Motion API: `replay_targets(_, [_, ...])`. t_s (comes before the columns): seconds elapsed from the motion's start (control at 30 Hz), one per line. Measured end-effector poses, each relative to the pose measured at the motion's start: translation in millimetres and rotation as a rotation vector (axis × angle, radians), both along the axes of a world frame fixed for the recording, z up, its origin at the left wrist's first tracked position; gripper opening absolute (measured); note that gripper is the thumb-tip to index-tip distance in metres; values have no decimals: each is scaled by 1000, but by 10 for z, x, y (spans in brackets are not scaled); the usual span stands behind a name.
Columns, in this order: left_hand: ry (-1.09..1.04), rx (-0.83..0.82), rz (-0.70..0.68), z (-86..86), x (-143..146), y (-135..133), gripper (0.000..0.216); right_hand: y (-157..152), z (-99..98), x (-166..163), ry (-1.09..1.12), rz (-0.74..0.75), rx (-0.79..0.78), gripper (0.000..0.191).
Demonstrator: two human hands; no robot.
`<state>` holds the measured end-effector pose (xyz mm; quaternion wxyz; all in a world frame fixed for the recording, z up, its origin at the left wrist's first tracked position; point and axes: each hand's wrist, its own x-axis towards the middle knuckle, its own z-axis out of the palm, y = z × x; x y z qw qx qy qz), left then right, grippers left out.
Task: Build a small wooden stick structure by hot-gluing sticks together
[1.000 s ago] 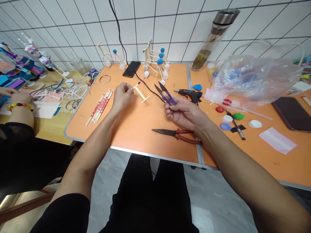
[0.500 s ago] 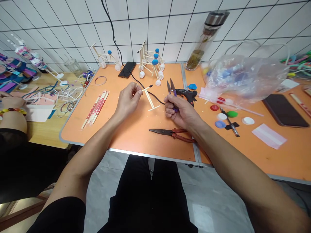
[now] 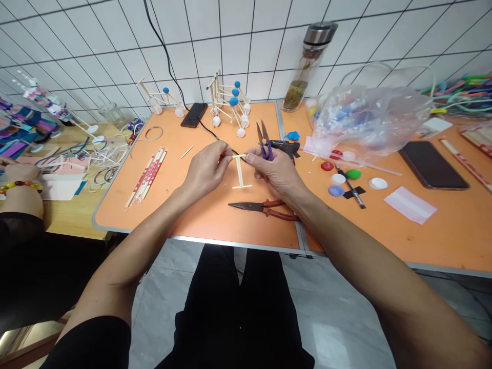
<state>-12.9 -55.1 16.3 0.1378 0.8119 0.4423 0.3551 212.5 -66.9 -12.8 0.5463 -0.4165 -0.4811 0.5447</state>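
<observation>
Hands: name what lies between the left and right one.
In the head view, a wooden stick frame; left hand and right hand each pinch an end of its top bar.

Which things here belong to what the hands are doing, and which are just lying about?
In use: stick frame, pinched between left hand and right hand; snips, in the right hand.
Lying about: pliers, glue gun, chopsticks, caps, bag.

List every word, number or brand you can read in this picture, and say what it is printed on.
No text can be read.
On the chopstick wrappers: red print, too small to read.
On the purple snips in the right hand: no marking shows.
On the wooden stick frame in the left hand: nothing.
</observation>
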Motion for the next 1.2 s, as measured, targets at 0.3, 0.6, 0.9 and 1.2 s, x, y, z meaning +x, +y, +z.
replay_targets(0.3, [-12, 31, -40, 48, 65, -95, 13, -61, 74, -16, -55, -83, 15, 44])
replay_targets(0.6, [-521, -481, -13, -249, 61, -98, 49, 23, 60, 15, 37, -154, 39, 42])
replay_targets(0.9, [-582, -605, -139, -264, 299, -45, 41, 18, 66, -6, 38, -148, 10, 44])
replay_targets(1.2, [-562, -621, -110, -254, 286, 8, 42, 17, 71, 45, -5, -99, 0, 72])
